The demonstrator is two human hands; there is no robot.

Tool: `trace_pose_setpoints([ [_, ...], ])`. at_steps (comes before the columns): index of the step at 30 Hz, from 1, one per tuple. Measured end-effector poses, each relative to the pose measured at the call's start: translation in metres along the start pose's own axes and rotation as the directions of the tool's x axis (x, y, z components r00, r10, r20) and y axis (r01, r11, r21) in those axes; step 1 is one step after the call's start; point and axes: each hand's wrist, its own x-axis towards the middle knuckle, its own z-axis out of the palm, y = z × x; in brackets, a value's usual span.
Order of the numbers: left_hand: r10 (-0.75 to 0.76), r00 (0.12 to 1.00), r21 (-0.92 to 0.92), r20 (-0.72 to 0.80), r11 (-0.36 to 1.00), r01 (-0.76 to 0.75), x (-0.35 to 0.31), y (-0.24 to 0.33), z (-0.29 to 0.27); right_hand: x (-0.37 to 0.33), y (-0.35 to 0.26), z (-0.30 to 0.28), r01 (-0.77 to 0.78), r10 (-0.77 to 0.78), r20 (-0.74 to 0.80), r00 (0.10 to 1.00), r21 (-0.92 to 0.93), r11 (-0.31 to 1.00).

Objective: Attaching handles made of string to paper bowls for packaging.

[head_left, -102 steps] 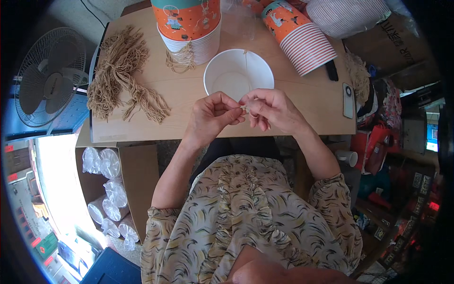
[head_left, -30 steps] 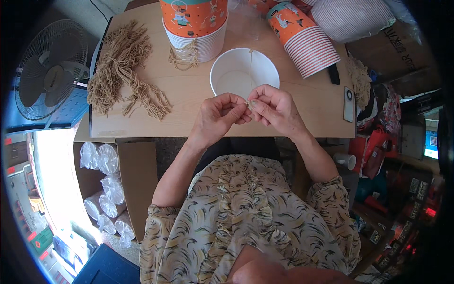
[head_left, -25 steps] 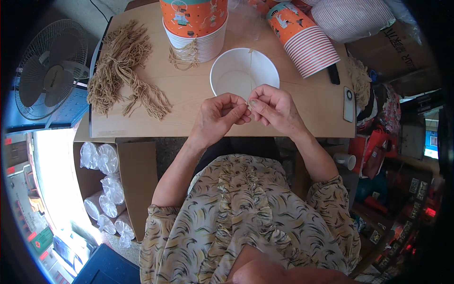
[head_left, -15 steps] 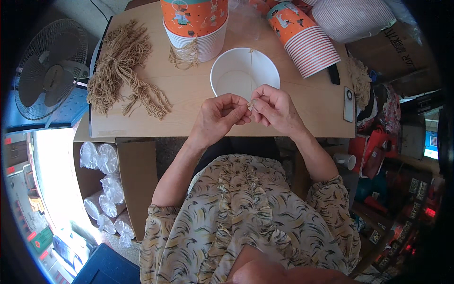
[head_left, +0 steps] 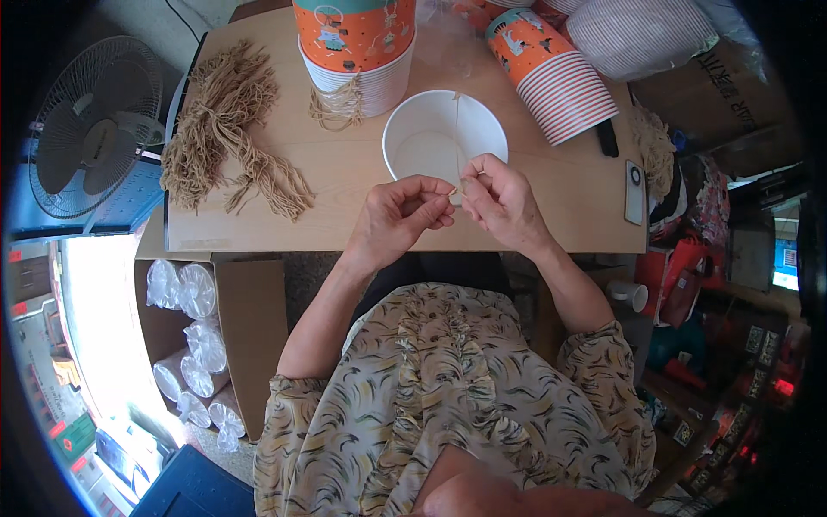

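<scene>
A white paper bucket (head_left: pixel 415 159) stands on the table in front of me, its mouth facing up. A thin tan cord (head_left: pixel 457 129) runs from its far rim across the opening toward my fingers. My left hand (head_left: pixel 400 215) pinches the cord's near end at the bucket's near rim. Close against it, my right hand (head_left: pixel 504 202) pinches the same cord between thumb and forefinger. My fingertips hide the exact knot or loop between them. Beyond the bucket, a stack of orange-printed paper buckets (head_left: pixel 357 39) has tan cords (head_left: pixel 340 103) hanging from its lower rims.
A heap of tan cords (head_left: pixel 220 129) lies on the table's left. More nested buckets (head_left: pixel 556 86) lie tilted at the back right, near a phone (head_left: pixel 635 191). A fan (head_left: pixel 95 138) stands left; a carton (head_left: pixel 245 345) of plastic-wrapped rolls sits below the table edge.
My right fingers have shifted slightly at the cord, while my left hand stays nearly in place. The whole view has dropped by a few pixels.
</scene>
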Motion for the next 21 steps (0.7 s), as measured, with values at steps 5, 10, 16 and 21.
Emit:
trace_pose_setpoints([
  [5, 0.094, 0.994, 0.182, -0.049, 0.98, -0.084, 0.003, 0.006, 0.004, -0.001, -0.01, -0.008, 0.11, -0.103, 0.063, 0.993, -0.109, 0.988],
  [10, 0.144, 0.987, 0.317, -0.077, 0.942, -0.113, -0.003, 0.011, 0.01, -0.009, -0.023, -0.022, 0.166, -0.105, 0.168, 0.98, -0.407, 0.898],
  [16, 0.219, 0.975, 0.54, 0.025, 0.818, -0.198, -0.011, 0.015, 0.019, -0.014, -0.01, -0.03, 0.249, -0.239, 0.085, 0.967, -0.146, 0.957],
  [21, 0.236, 0.972, 0.569, -0.004, 0.8, -0.192, -0.014, -0.003, 0.009, -0.018, -0.017, -0.049, 0.224, -0.227, -0.059, 0.972, -0.046, 0.973],
])
